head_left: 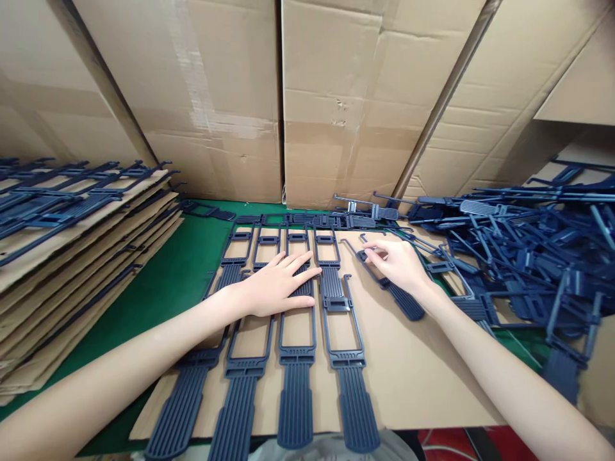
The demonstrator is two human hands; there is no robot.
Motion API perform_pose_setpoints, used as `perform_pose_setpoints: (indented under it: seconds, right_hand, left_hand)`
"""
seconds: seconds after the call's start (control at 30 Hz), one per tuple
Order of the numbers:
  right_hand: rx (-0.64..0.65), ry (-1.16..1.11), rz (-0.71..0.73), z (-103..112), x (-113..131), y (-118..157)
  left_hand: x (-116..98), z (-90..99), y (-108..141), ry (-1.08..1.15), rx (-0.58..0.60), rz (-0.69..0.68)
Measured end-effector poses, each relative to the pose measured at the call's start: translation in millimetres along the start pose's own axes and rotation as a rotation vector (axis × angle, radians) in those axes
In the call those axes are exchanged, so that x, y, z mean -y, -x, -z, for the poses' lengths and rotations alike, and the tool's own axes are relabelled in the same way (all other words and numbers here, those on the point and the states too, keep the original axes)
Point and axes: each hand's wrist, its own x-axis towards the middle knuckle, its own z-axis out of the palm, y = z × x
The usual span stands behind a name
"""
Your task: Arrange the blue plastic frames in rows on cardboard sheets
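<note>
Blue strips (295, 403) lengthwise, left fingers (306, 276) splayed, right fingers (377, 244) pinching slanted strip (384, 282) (paddle end (407, 302) nearer)

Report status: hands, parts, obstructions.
Left hand spread flat over laid-out dark frames. Right hand pinching slanted frame over cardboard sheet. Tangled pile crowding right side.

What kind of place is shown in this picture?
Probably a packing workshop: tall brown cardboard boxes behind, a jumbled heap of dark-blue plastic frames, and a layered stack of brown cardboard sheets.
</note>
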Motion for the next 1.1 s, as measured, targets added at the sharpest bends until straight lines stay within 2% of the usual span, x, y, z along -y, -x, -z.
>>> perform_pose_setpoints:
  seconds: [0.17, 0.27, 0.4, 0.57, 0.73, 1.1]
  right_hand:
    - [-0.061, 0.123, 0.111, 0, -10, -3]
    - [-0.021, 0.177, 0.138, -2, -17, -6]
    - [0.05, 0.149, 0.165, -5, -20, -8]
    - [0.058, 0.02, 0.218, -13, -20, -6]
    - [0.111, 0.013, 0.182, -20, -16, -3]
    - [0.196, 0.121, 0.129, -19, -5, 0]
  left_hand:
    - [0, 0.1, -1, -0.008, 0.005, 0.005]
    - [0, -0.3, -1, -0.002, -0.006, 0.0]
    - [1, -0.7, -1, -0.002, -0.028, -0.009]
    - [0, 0.4, -1, -0.006, -0.031, -0.013]
    - [-1, 0.7, -1, -0.01, -0.012, -0.001]
    - [-1, 1.7, -1, -0.007, -0.011, -0.003]
